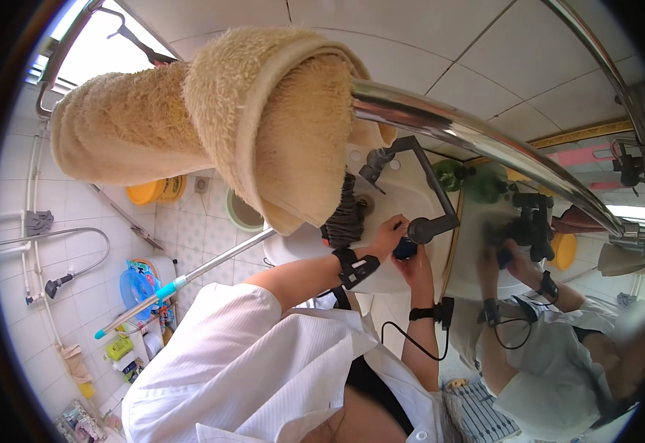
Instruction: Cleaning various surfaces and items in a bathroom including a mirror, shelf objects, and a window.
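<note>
Both my hands are over the white sink (pixel 289 249), close together at the end of a dark grey jointed faucet arm (pixel 440 184). In my right hand (pixel 416 272) is a small dark blue object (pixel 404 249); its kind is unclear. My left hand (pixel 389 234) is beside it, fingers curled in near the faucet's round end; what they hold, if anything, I cannot make out. A mop head (pixel 346 221) with grey strands rests in the sink by my left hand. The mop's silver and teal pole (pixel 222 255) slants out to the lower left.
A beige towel (pixel 263 133) hangs over a metal rail (pixel 477 140) above the sink. On the right, a mirror (pixel 514 295) reflects my arms. Left of me are a shower hose (pixel 79 232), a yellow tub (pixel 156 190), a green-rimmed bucket (pixel 243 210) and a blue basin (pixel 138 288).
</note>
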Tool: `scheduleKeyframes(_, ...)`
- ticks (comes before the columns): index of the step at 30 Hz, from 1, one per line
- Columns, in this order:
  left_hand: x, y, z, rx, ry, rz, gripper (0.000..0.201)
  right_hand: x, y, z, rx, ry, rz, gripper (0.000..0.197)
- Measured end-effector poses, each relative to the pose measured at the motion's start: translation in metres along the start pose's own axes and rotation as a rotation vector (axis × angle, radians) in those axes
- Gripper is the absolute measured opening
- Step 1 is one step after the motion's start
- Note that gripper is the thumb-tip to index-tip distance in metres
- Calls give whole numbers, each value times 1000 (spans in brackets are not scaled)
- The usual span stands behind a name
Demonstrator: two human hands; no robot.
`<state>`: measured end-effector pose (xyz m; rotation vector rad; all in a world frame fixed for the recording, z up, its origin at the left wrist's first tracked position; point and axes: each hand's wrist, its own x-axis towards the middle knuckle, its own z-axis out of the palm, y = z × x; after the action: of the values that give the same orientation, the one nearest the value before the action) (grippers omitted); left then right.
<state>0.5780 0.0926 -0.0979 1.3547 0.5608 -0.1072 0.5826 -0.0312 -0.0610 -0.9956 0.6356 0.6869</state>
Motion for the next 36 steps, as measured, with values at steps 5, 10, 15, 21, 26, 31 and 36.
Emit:
scheduleKeyframes(5, 8, -13, -31, -196, -301, -115, 30, -10, 3, 15, -735, 116, -455, 33)
scheduleKeyframes(10, 10, 8, -28, -690, -447, -546, 38, -50, 27, 71, -1215, 149, -1112, 25)
scheduleKeyframes(15, -7, 44, -4, -563, -194, -544, 44, -13, 19, 63, -956, 280, -1067, 22)
scheduleKeyframes(21, -2, 48, 0, -132, -70, -430, 33, 14, 17, 46, -566, 275, -686, 22)
scheduleKeyframes(26, -14, 32, 9, 114, 53, -62, 28, 21, 13, 22, 101, -57, -294, 29)
scheduleKeyframes(31, 6, 33, -12, 67, -65, 18, 21, -9, 0, 24, 139, -131, -46, 36)
scheduleKeyframes(36, 16, 42, -45, 300, -135, 316, 18, -13, -2, 19, -360, 110, -219, 31)
